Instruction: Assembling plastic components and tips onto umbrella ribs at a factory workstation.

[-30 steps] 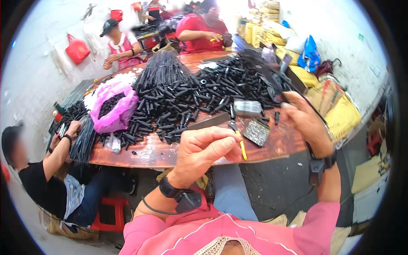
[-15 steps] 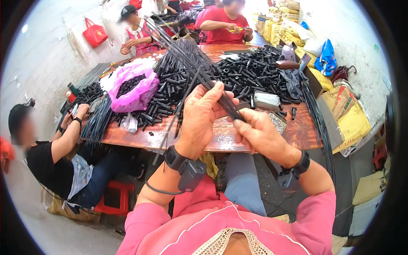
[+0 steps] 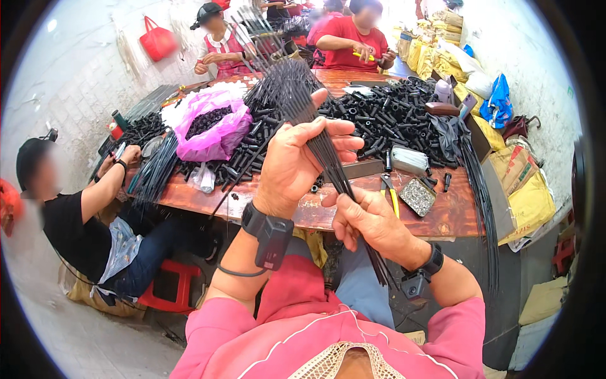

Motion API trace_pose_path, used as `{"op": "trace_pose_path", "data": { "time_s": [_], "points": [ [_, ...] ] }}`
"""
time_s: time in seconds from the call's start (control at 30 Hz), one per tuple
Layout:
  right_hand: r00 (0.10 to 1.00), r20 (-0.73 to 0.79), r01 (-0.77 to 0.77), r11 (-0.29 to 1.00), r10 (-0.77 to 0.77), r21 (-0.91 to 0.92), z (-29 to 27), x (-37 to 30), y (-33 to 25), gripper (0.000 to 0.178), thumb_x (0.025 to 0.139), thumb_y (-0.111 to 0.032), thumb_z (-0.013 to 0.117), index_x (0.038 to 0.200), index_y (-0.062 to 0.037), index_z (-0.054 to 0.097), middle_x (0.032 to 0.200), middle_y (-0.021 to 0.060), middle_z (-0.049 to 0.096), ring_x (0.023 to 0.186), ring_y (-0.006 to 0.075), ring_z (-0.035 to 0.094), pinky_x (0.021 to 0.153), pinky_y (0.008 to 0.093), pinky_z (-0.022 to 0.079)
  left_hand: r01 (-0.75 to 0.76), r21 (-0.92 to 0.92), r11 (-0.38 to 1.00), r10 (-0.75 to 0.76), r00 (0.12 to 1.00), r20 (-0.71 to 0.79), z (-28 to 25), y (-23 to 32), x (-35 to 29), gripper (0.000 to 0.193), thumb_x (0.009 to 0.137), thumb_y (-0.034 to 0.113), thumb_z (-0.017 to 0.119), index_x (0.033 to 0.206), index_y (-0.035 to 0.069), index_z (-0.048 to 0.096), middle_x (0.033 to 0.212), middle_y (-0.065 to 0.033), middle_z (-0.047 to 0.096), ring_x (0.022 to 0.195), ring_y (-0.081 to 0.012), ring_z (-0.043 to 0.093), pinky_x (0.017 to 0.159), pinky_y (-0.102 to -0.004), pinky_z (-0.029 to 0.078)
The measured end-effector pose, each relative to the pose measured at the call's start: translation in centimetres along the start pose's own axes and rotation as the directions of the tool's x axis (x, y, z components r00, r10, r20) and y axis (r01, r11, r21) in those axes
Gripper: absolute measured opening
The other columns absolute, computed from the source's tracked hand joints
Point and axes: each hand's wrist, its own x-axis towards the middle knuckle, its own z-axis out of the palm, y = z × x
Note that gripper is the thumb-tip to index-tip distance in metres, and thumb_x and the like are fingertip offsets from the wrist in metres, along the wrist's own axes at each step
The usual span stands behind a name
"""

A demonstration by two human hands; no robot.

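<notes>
A bundle of thin black rods [image 3: 329, 161] slants across in front of me, its upper ends fanned out over the table and its lower ends hanging past the table edge. My right hand [image 3: 375, 222] is closed around the lower part, thumb on top. Higher up, my left hand [image 3: 284, 165] is open, its fingers stretched out and apart, with the rods lying between thumb and fingers. A few loose rods stick out to the left below that palm. Beyond the hands lie heaped black tubular plastic parts [image 3: 372, 117].
Yellow-handled pliers [image 3: 392, 196], a tin of small metal bits [image 3: 418, 196] and a clear box [image 3: 409, 160] lie on the wooden table [image 3: 448, 218]. A pink bag [image 3: 205, 145] of black parts stands left. Co-workers sit at the left and far side; more rods hang over the right edge.
My right hand has moved slightly down, and the rods now extend below it. The left hand's fingers have opened out, and the rods stand steeper and more fanned.
</notes>
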Motion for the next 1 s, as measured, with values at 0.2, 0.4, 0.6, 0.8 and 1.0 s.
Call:
{"op": "trace_pose_path", "data": {
  "time_s": [0.2,0.4,0.6,0.8,1.0],
  "points": [
    [0.995,-0.072,0.070,0.997,-0.068,0.036,0.7,0.0,1.3,0.026,0.102,-0.028,0.049,0.101,-0.0051,0.060,0.058,-0.0024,0.052,0.046,0.0027,0.044,0.042,0.0190,0.032,0.090,-0.238,0.967,-0.070,0.993,0.091,0.0,-0.7,-0.2,0.046,0.098,0.017,0.046,0.143,0.005,0.038,0.127,-0.0286,0.056,0.116,-0.0486,0.055,0.095,-0.0579,0.048],
    [0.998,-0.034,0.056,0.996,-0.059,-0.075,1.0,-0.5,2.1,0.027,0.103,-0.028,0.047,0.102,-0.0037,0.057,0.063,0.0005,0.056,0.046,0.0044,0.048,0.043,0.0190,0.037,0.064,0.026,0.998,-0.057,0.975,-0.213,-0.6,0.7,-0.7,0.036,0.099,0.020,0.049,0.130,0.000,0.048,0.113,-0.0238,0.064,0.103,-0.0390,0.065,0.089,-0.0504,0.054],
    [0.869,-0.121,0.337,0.754,-0.479,-0.564,-0.3,-0.2,2.1,0.026,0.101,-0.021,0.052,0.100,0.0013,0.066,0.069,-0.0014,0.057,0.057,0.0057,0.051,0.051,0.0213,0.042,0.189,-0.055,0.980,-0.194,0.977,-0.089,0.2,0.7,-0.6,0.043,0.096,0.012,0.049,0.136,-0.002,0.041,0.124,-0.0273,0.057,0.113,-0.0412,0.059,0.095,-0.0523,0.051],
    [0.889,-0.242,0.288,0.886,-0.388,-0.365,-0.4,-0.5,2.5,0.021,0.099,-0.016,0.058,0.104,0.0023,0.067,0.075,-0.0007,0.063,0.060,0.0062,0.054,0.054,0.0210,0.043,0.152,0.002,0.988,-0.152,0.987,-0.055,1.6,-0.9,-0.1,0.045,0.098,0.014,0.048,0.138,-0.002,0.038,0.124,-0.0280,0.057,0.115,-0.0411,0.059,0.097,-0.0534,0.050],
    [0.721,-0.294,0.283,0.654,-0.628,-0.701,-2.8,-1.7,2.0,0.015,0.097,-0.009,0.056,0.091,0.0021,0.065,0.069,0.0032,0.061,0.060,0.0068,0.056,0.056,0.0236,0.045,0.198,0.020,0.980,-0.196,0.979,-0.048,1.8,-1.6,0.3,0.044,0.097,0.014,0.050,0.135,-0.004,0.041,0.122,-0.0276,0.059,0.111,-0.0412,0.061,0.095,-0.0536,0.051]
  ]
}}
